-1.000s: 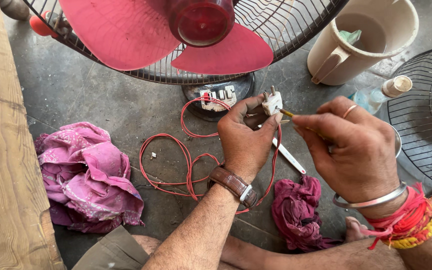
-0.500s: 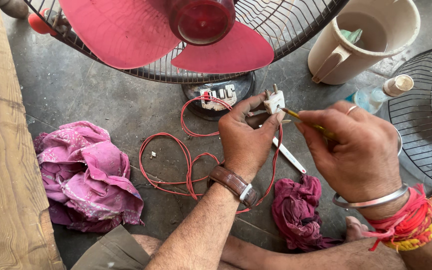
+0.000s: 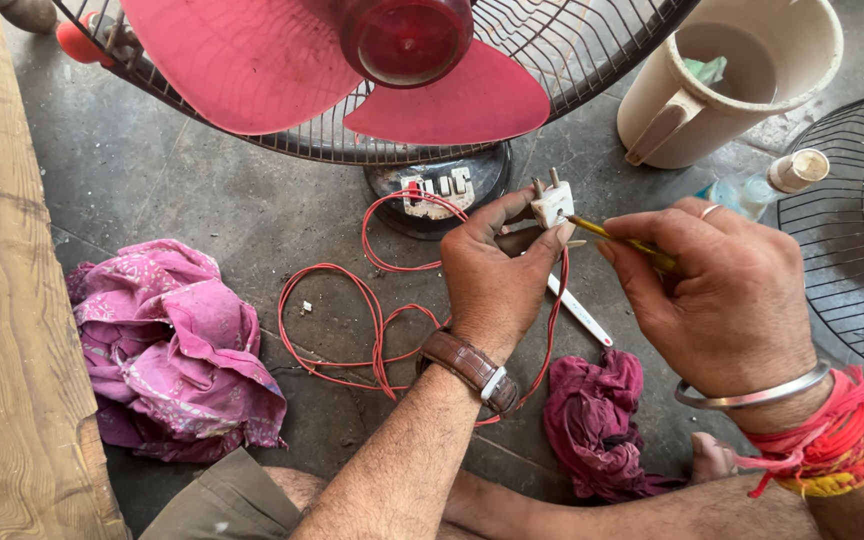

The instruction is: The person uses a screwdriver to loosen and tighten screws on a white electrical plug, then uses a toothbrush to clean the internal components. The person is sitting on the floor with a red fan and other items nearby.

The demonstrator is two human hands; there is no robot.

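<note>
Left hand [image 3: 492, 275] pinching a white electrical plug [image 3: 553, 203] between thumb and fingertips, red cord [image 3: 372, 320] trailing below the grip, right hand [image 3: 717, 295] closed around a yellow screwdriver [image 3: 622, 240], tip touching the plug's side, red-bladed fan [image 3: 382, 70] just beyond.

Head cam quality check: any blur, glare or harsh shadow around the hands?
Head view: soft, even daylight and only faint shadows on the grey concrete floor; left hand, small white plug and right hand holding a thin yellow-handled screwdriver look sharp; mild glare on the red fan hub.
</note>
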